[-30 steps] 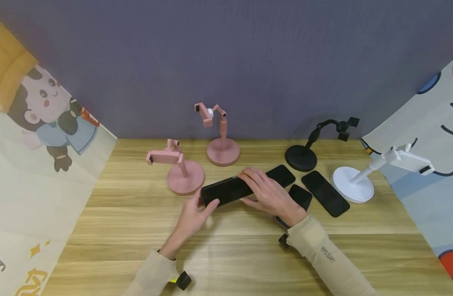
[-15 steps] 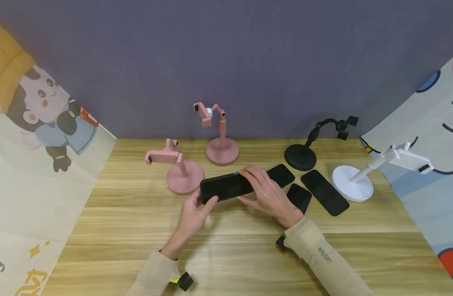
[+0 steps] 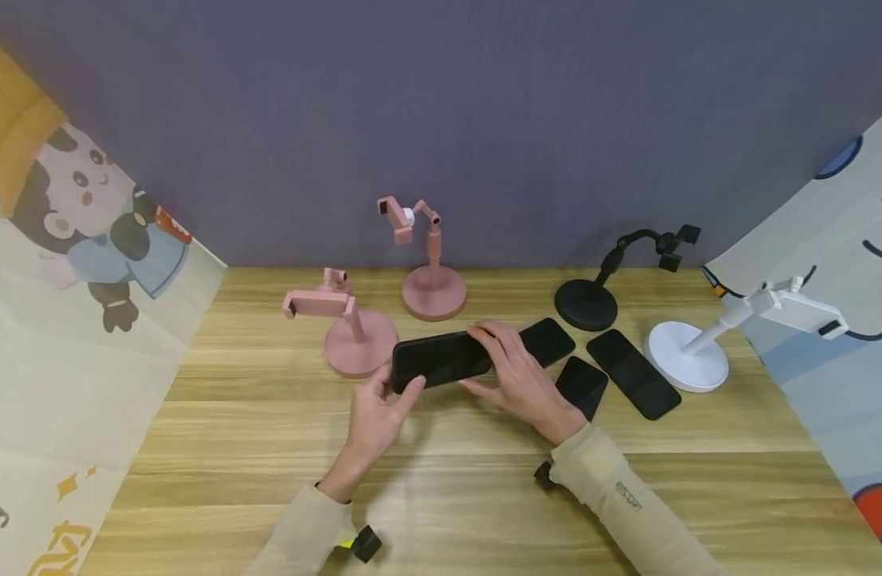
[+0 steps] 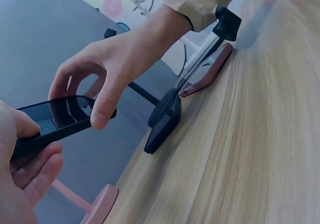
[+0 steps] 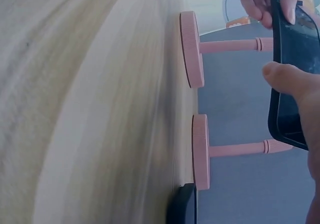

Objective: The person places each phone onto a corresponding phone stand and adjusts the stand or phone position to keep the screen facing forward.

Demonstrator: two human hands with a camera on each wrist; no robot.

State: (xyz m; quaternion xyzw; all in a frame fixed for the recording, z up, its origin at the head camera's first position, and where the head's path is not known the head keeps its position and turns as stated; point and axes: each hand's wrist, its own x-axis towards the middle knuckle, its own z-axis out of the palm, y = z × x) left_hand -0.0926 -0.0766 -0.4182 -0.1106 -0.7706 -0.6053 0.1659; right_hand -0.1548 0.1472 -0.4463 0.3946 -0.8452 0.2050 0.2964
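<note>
A black smartphone (image 3: 441,360) is held above the table between both hands, its long side running left to right and its dark screen tilted toward the head camera. At its left end, my left hand (image 3: 374,420) grips it, thumb over the screen side and fingers behind. My right hand (image 3: 523,380) pinches the right end, fingers over the upper edge and thumb low, as the left wrist view also shows around the phone (image 4: 60,116). Just behind the left hand stands a pink phone stand (image 3: 361,344) with a horizontal clamp.
Farther back are a second pink stand (image 3: 433,293) and a black stand (image 3: 586,305); a white stand (image 3: 685,357) is at the right. Three more phones lie right of the hands: one far (image 3: 548,342), one partly covered (image 3: 583,384), one slanted (image 3: 633,374). A grey panel (image 3: 484,136) rises behind the table.
The held phone has tipped so more of its screen faces the head camera, and it has shifted slightly up. Both hands keep their grip and have moved only a little with it.
</note>
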